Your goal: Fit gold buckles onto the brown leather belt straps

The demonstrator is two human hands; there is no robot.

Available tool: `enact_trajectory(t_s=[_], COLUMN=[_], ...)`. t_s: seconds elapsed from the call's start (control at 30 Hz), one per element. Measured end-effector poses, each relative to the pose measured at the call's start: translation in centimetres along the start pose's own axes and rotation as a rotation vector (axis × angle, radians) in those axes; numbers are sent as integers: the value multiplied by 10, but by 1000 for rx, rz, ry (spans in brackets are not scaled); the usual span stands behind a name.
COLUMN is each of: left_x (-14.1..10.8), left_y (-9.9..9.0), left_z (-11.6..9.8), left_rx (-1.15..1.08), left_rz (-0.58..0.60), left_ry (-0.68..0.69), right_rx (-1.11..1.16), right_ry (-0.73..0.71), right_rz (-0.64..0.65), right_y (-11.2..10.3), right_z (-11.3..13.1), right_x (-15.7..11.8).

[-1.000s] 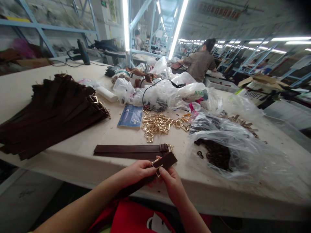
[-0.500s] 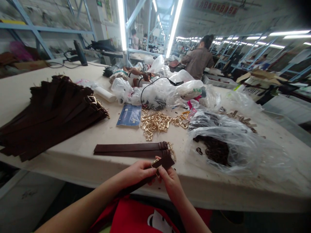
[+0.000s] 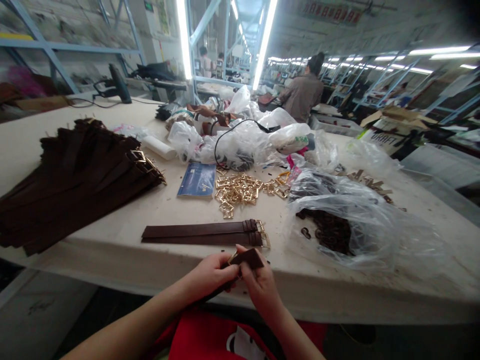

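Observation:
Both my hands are closed on a dark brown leather strap [image 3: 250, 258] just over the table's front edge. My left hand [image 3: 219, 272] grips it beside a gold buckle [image 3: 233, 257], partly hidden by the fingers. My right hand [image 3: 260, 280] pinches the strap near its short end, thumb on top. The rest of the strap runs down behind my left wrist. Beyond my hands lie two brown belt straps [image 3: 195, 233] side by side, gold buckles at their right ends. A heap of loose gold buckles [image 3: 240, 189] is farther back.
A big stack of brown straps [image 3: 71, 185] covers the left side. A blue booklet [image 3: 197, 180] lies beside the buckles. On the right, a clear plastic bag [image 3: 378, 235] holds small dark brown loops [image 3: 330, 232]. Plastic-wrapped bundles [image 3: 240, 135] fill the back; a person [image 3: 305, 92] stands beyond.
My hands have shifted slightly left and down with the strap. My right thumb has moved off the buckle and now presses lower on the strap's end. The view has turned slightly.

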State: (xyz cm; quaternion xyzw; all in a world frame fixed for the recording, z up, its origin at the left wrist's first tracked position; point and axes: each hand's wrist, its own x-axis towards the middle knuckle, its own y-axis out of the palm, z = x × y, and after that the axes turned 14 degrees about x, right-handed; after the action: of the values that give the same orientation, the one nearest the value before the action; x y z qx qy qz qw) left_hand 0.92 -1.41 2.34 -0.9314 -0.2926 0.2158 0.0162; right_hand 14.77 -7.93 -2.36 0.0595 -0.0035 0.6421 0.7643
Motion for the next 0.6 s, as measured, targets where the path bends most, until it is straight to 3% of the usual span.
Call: enact_trajectory(t_s=[0.1,0.2,0.4,0.6], left_x=[-3,-3,3,5], left_y=[-3,-6,-5,-4], left_z=[-5,-4,4,0], left_rx=[52,85,24,-5], left_rz=[21,44,34,28], left_ry=[43,79,55,44], right_rx=[219,280,-82,-110], right_ry=[197,243,-129,-143], right_rz=[-49,-69,-71,-29], right_y=[2,3,3,1], right_z=[-2,2,18,23], right_x=[4,7,9,9])
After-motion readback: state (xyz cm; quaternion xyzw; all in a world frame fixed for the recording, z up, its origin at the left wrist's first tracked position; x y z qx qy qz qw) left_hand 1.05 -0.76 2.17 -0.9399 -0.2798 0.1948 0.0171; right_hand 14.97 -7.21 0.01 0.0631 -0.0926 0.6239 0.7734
